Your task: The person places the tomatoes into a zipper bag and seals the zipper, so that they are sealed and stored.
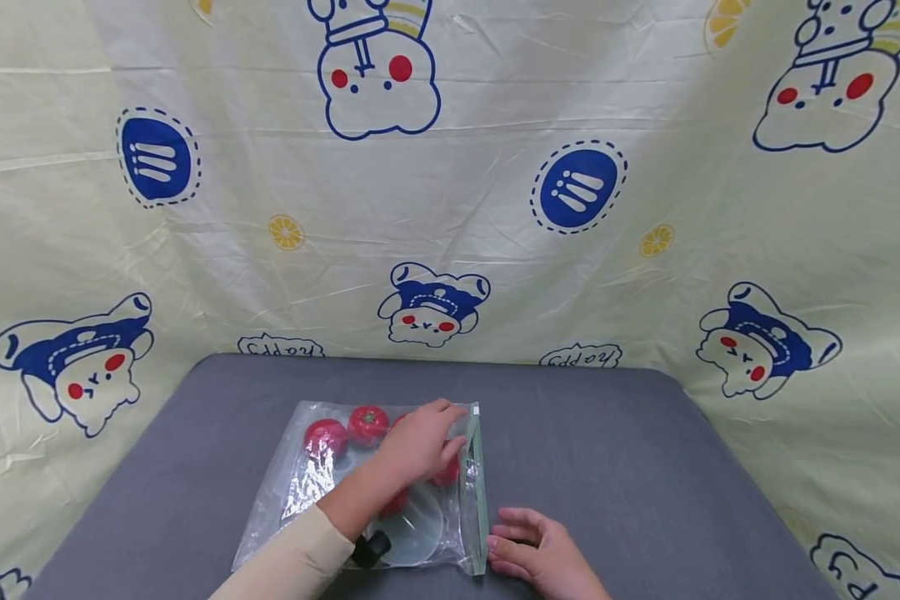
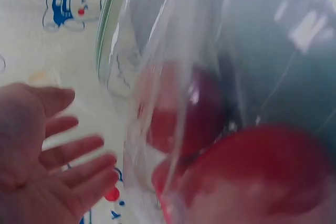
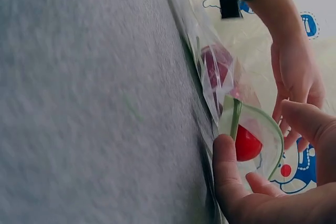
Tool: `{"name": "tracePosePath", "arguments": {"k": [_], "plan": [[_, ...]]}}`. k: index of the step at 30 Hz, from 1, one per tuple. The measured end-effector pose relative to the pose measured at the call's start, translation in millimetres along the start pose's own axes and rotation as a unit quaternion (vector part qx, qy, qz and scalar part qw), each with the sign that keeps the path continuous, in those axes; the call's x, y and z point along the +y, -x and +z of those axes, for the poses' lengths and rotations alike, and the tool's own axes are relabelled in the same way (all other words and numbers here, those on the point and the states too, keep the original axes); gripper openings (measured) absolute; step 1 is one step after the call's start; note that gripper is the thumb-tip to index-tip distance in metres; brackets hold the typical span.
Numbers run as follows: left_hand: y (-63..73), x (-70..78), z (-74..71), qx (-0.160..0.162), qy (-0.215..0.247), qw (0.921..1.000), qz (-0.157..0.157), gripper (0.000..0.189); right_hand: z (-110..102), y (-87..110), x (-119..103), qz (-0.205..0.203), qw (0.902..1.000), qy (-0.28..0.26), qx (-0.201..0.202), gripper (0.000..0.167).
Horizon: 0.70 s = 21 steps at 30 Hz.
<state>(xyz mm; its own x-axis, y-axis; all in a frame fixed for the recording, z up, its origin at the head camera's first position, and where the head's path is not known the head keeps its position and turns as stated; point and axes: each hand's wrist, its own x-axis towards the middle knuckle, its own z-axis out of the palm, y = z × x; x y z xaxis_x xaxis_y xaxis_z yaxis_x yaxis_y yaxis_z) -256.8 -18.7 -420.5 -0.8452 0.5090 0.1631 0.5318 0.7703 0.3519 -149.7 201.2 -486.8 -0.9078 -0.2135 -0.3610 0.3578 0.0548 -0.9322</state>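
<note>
A clear zip bag (image 1: 270,517) with a green seal strip (image 1: 477,500) lies on the table, its strip side to the right. Inside are several red tomatoes (image 1: 368,425), grouped in the far half. My left hand (image 1: 420,442) is over the bag's right part, fingers spread and pointing toward the strip; in the left wrist view the same hand (image 2: 63,166) holds nothing. By the strip's near end is my right hand (image 1: 536,550), its fingertips at the bag's edge. The right wrist view shows the bag mouth gaping, with the right hand's fingers (image 3: 226,156) loosely bent beside it.
The grey cloth-covered table (image 1: 607,450) extends around the bag. A pale round shape (image 1: 412,533) shows in the bag's near half; whether it lies inside or under cannot be told. A printed curtain (image 1: 480,208) hangs behind. A black device (image 1: 371,550) sits at the left wrist.
</note>
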Motion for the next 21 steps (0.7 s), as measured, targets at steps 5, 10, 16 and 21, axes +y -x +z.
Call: {"name": "tracePosePath", "arguments": {"k": [5, 10, 16, 21], "plan": [[-20.7, -15.3, -6.7, -0.058, 0.045, 0.9968, 0.033, 0.041, 2.7, 0.5, 2.4, 0.044, 0.9989, -0.010, -0.017, 0.071], [-39.0, -21.8, -7.5, -0.088, 0.052, 0.9939, 0.042, 0.037, 5.7, 2.5, 4.3, 0.060, 0.9976, 0.006, -0.036, 0.065], [-62.6, -27.6, -6.4, -0.102, 0.068, 0.9921, 0.026, 0.038, 9.7, 2.0, 5.0, 0.063, 0.9963, 0.022, -0.055, 0.053], [-75.7, -33.1, -2.6, -0.119, 0.080, 0.9896, 0.013, 0.039, 11.9, 0.2, 3.8, 0.075, 0.9954, 0.032, -0.050, 0.047]]}}
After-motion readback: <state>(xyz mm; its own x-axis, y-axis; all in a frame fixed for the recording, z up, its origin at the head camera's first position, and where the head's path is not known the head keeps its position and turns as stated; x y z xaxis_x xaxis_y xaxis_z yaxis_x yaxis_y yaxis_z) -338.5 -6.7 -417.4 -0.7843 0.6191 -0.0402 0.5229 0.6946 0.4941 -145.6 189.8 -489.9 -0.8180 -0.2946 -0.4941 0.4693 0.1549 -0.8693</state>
